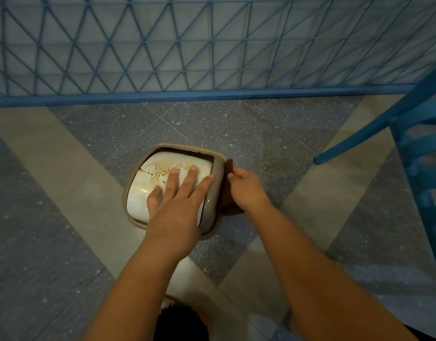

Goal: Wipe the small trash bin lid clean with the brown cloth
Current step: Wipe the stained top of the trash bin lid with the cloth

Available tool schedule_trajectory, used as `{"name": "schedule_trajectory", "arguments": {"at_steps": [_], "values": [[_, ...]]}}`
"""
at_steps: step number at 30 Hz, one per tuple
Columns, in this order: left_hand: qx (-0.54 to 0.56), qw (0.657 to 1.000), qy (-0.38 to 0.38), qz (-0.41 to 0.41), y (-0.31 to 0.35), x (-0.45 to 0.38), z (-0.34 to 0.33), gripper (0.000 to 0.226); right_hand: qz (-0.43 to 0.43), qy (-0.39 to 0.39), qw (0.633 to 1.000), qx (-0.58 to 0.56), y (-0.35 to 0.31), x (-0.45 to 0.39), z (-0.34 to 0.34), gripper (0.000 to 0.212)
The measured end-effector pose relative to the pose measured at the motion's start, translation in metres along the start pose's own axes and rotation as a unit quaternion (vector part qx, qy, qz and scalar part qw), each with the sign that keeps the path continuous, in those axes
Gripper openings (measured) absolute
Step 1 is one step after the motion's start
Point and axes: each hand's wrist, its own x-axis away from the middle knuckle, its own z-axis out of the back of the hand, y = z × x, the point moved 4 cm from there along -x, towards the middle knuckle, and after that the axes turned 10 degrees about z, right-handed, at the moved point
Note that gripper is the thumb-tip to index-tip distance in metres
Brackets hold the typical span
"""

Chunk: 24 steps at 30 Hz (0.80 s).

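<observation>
On the tiled floor (261, 134), left hand (177, 200) lies flat on the lid (148, 173); right hand (246, 188) grips brown cloth (228, 200).

A blue lattice fence (212, 45) runs across twelve o'clock; a blue chair (413, 143) stands at three o'clock; the floor (261, 124) is speckled grey tile crossed by pale bands.

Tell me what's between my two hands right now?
In the head view, the bin's taupe rim runs between them: the left hand lies flat on the stained white lid, the right hand holds the brown cloth beside it.
</observation>
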Motion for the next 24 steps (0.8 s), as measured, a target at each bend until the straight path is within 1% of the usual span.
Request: {"name": "schedule_trajectory", "arguments": {"at_steps": [3, 7, 10, 14, 16, 17, 18, 19, 20, 21, 22, 23, 24], "values": [[-0.003, 1.000, 0.003, 0.003, 0.001, 0.000, 0.000, 0.101, 0.034, 0.008, 0.997, 0.072, 0.001, -0.007, -0.001, 0.035], [-0.010, 1.000, 0.007, 0.006, 0.002, 0.002, 0.000, 0.102, 0.081, 0.012, 0.979, 0.189, 0.030, 0.021, -0.004, 0.031], [-0.018, 1.000, 0.003, 0.009, 0.002, 0.000, -0.001, 0.104, 0.098, -0.005, 0.968, 0.231, 0.049, 0.058, -0.010, 0.033], [-0.021, 1.000, -0.004, 0.010, 0.002, 0.001, -0.001, 0.105, 0.147, -0.013, 0.949, 0.277, 0.056, 0.090, -0.011, 0.037], [-0.016, 1.000, -0.005, 0.009, 0.001, 0.001, -0.001, 0.104, 0.127, -0.033, 0.951, 0.282, 0.059, 0.084, -0.006, 0.035], [-0.016, 1.000, -0.005, 0.009, 0.001, 0.001, 0.000, 0.103, 0.106, -0.038, 0.959, 0.261, 0.059, 0.080, -0.002, 0.033], [-0.016, 1.000, -0.004, 0.009, 0.001, 0.001, 0.000, 0.103, 0.079, -0.028, 0.973, 0.215, 0.059, 0.074, 0.002, 0.030], [-0.014, 1.000, -0.003, 0.008, 0.000, 0.001, 0.000, 0.103, 0.037, 0.006, 0.992, 0.118, 0.059, 0.068, 0.009, 0.026], [-0.013, 1.000, -0.002, 0.008, 0.000, 0.001, 0.000, 0.103, -0.020, 0.036, 0.999, -0.008, 0.058, 0.064, 0.014, 0.021], [-0.011, 1.000, -0.003, 0.008, 0.000, 0.001, -0.001, 0.103, -0.072, 0.057, 0.985, -0.146, 0.058, 0.061, 0.016, 0.014], [-0.010, 1.000, -0.003, 0.009, 0.001, 0.001, -0.001, 0.103, -0.097, 0.068, 0.960, -0.254, 0.056, 0.059, 0.018, 0.014], [-0.010, 1.000, -0.003, 0.010, 0.001, 0.001, -0.001, 0.103, -0.094, 0.061, 0.942, -0.316, 0.053, 0.055, 0.018, 0.014], [-0.011, 1.000, -0.003, 0.010, 0.001, 0.000, -0.001, 0.104, -0.076, 0.045, 0.935, -0.344, 0.050, 0.051, 0.016, 0.014]]}}
